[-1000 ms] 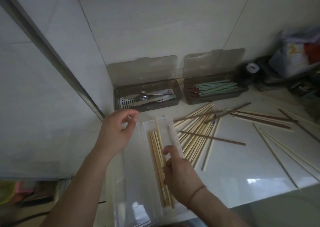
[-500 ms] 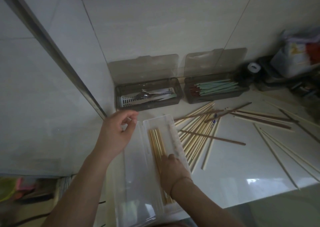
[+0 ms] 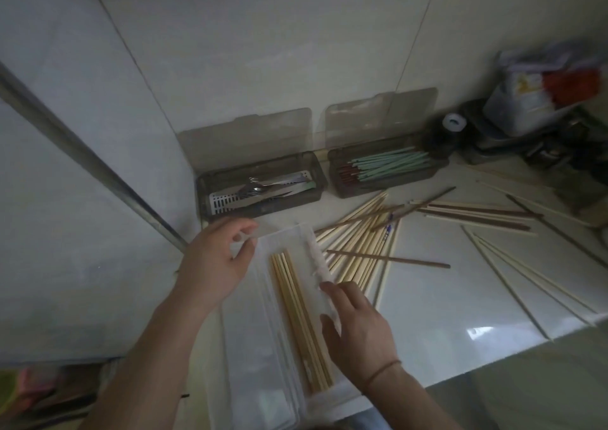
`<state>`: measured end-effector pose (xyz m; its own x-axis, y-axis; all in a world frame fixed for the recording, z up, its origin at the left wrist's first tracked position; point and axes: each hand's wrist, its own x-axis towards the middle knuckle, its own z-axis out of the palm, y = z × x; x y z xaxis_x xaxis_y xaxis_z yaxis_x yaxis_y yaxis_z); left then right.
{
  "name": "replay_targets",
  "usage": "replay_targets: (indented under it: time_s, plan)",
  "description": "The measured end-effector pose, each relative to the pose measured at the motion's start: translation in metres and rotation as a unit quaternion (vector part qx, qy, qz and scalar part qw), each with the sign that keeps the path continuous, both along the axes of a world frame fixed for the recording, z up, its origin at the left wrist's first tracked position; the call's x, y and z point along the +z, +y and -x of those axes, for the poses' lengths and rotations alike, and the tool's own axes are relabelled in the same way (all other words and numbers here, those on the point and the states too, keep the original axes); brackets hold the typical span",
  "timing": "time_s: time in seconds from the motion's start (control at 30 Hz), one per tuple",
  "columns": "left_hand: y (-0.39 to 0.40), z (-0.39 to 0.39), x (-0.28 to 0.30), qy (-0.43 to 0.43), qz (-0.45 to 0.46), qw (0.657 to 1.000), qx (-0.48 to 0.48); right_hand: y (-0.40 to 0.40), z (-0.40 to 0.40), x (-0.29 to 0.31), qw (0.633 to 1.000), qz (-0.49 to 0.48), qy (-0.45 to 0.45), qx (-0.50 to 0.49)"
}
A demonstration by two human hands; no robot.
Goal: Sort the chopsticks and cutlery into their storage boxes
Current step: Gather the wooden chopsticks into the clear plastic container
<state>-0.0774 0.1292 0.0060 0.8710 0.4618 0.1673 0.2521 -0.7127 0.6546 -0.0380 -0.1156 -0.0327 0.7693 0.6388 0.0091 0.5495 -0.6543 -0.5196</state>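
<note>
Gripping the far left corner of the clear plastic box [image 3: 289,235] with curled fingers and thumb, the left hand [image 3: 215,262] sits just below the smoky cutlery box [image 3: 260,188], where metal cutlery [image 3: 263,190] lies on a white slotted tray. Inside the clear box lie pale bamboo chopsticks [image 3: 297,311], and the right hand [image 3: 357,326] rests on that box's right wall, fingers loosely bent over the rim. Further right, a loose heap of bamboo chopsticks [image 3: 358,235] spreads over the white counter [image 3: 427,301], below a second smoky box [image 3: 385,170] holding green chopsticks [image 3: 391,166], with dark brown chopsticks [image 3: 477,214] scattered beyond.
</note>
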Motion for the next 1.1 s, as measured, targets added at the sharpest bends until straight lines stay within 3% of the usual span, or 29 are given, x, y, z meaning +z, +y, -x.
replay_targets:
  time_s: [0.17, 0.23, 0.3, 0.43, 0.53, 0.6, 0.7, 1.03, 1.1]
  plan:
    - [-0.01, -0.015, -0.007, 0.171, -0.112, 0.977, -0.065, -0.009, -0.008, -0.01, 0.996, -0.064, 0.059, -0.034]
    - [-0.014, -0.018, -0.012, 0.203, -0.13, 0.968, -0.068, -0.013, -0.012, -0.006, 0.994, -0.075, 0.072, -0.023]
    - [-0.019, -0.021, -0.016, 0.208, -0.139, 0.966, -0.062, -0.023, -0.025, -0.004, 0.996, -0.084, 0.027, -0.029]
    - [-0.025, -0.025, -0.019, 0.204, -0.126, 0.97, -0.042, -0.089, -0.089, -0.017, 0.968, -0.077, -0.018, -0.24]
    - [-0.029, -0.026, -0.02, 0.183, -0.108, 0.977, -0.03, -0.164, -0.137, -0.029, 0.917, 0.035, -0.002, -0.397]
    - [-0.031, -0.027, -0.022, 0.167, -0.102, 0.98, -0.029, -0.2, -0.155, -0.034, 0.888, 0.123, 0.03, -0.442]
    - [-0.034, -0.029, -0.025, 0.164, -0.099, 0.981, -0.015, -0.22, -0.169, -0.042, 0.889, 0.172, 0.051, -0.42]
    - [-0.03, -0.039, -0.031, 0.169, -0.092, 0.981, 0.026, -0.192, -0.158, -0.042, 0.895, 0.14, 0.031, -0.422]
    - [-0.028, -0.039, -0.032, 0.153, -0.067, 0.986, 0.019, -0.18, -0.153, -0.027, 0.901, 0.094, 0.035, -0.423]
